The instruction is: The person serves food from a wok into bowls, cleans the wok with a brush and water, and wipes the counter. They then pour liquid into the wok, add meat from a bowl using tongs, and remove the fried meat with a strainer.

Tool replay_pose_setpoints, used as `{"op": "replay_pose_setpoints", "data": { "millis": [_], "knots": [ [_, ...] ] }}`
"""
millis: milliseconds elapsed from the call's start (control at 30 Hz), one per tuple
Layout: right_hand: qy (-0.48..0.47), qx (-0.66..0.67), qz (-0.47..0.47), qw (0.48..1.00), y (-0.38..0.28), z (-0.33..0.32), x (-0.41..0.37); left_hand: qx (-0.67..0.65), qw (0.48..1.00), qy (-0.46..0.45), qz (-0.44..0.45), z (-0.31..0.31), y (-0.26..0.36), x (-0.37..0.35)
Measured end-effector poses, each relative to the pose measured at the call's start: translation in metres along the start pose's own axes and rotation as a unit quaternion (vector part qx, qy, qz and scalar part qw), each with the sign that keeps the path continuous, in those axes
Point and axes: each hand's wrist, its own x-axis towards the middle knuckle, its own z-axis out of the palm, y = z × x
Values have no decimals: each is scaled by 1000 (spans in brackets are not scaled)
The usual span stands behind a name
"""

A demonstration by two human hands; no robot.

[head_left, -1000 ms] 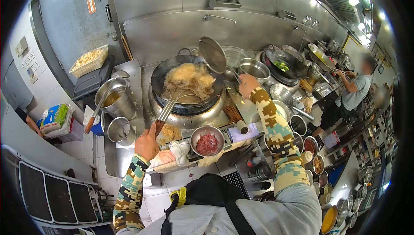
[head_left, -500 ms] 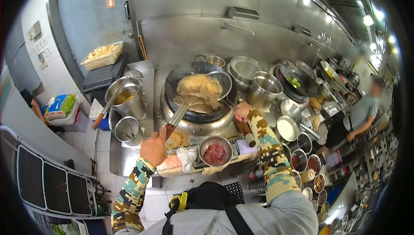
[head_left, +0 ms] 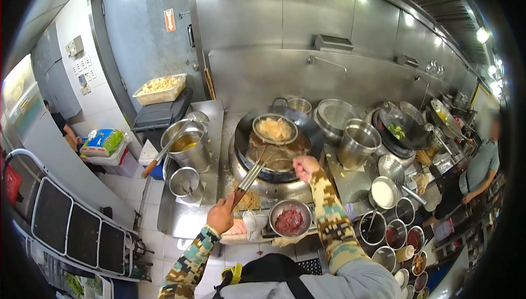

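Note:
My left hand is wrapped round the wooden grip of a skimmer, whose metal shaft reaches over the near side of a wok. My right hand is closed at the wok's near right rim. What it grips is hidden behind the fingers. Above brown, bubbling liquid in the wok, a round strainer holds golden fried pieces. Which hand bears the strainer is not plain. A steel bowl of red raw meat stands in front of the stove.
To the left stand a steel pot with a ladle and a smaller pot. Right of the wok are a tall pot, a perforated ladle and a pan of white liquid. A person stands farther right.
The golden food, earlier loose in the bubbling liquid, is now gathered in the strainer above it. The ring tilted at the wok's right side no longer stands there. The whole view has shifted.

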Motion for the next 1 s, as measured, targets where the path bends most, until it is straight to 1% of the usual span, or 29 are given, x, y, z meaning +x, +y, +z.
{"op": "replay_pose_setpoints", "data": {
  "millis": [33,67,100,133,167,233,267,300,367,400,433,467,533,633,667,700,767,800,867,900,933,1000],
  "knots": [
    [1,14,6,1000,-1,3,0,-17,1000,4,24,25,-8,-11],
    [15,-56,-22,998,1,12,-5,-31,998,15,52,47,-19,-16],
    [27,-137,-79,987,8,25,-13,-41,995,36,86,54,-25,-3],
    [34,-140,-75,987,0,36,-24,-52,998,-25,17,24,4,-7],
    [49,-140,-62,987,1,36,-35,-34,999,-3,31,21,7,-1],
    [3,22,-63,998,1,3,-15,-8,998,29,59,26,20,-4],
    [-11,-3,-79,997,5,-2,-14,-35,995,58,71,21,34,0],
    [2,-26,-68,997,-2,15,-44,-52,993,71,81,14,45,9],
    [-11,-25,-71,997,1,3,-48,-93,988,83,90,10,65,10],
    [-25,14,-64,998,0,-7,-47,-108,980,128,111,12,76,13],
    [-39,52,-57,996,-4,-12,-54,-128,976,129,118,15,87,11],
    [-56,43,-36,997,-5,-13,-61,-145,972,134,124,14,98,11],
    [-29,50,-61,996,-2,-6,-71,-176,966,137,131,12,113,16],
    [1,8,-73,997,-11,-19,-62,-191,970,109,103,19,117,12],
    [13,-53,-73,996,-18,-21,-64,-165,975,104,109,12,118,7],
    [44,-32,-54,997,-25,-21,-66,-141,980,96,100,3,116,2],
    [78,-56,-56,994,-38,-16,-84,-99,988,84,79,-13,103,-9],
    [73,-59,-56,994,-38,-19,-82,-26,992,108,61,5,72,-11],
    [60,-67,-58,994,-37,-22,-78,45,993,105,-7,16,54,-10],
    [69,-78,-58,993,-39,-19,-77,80,990,104,-41,23,44,-6],
    [79,-91,-57,991,-41,-15,-77,96,992,63,-58,44,25,-1],
    [101,-99,-61,988,-45,-4,-82,64,996,7,-61,42,17,8]
  ]
}}
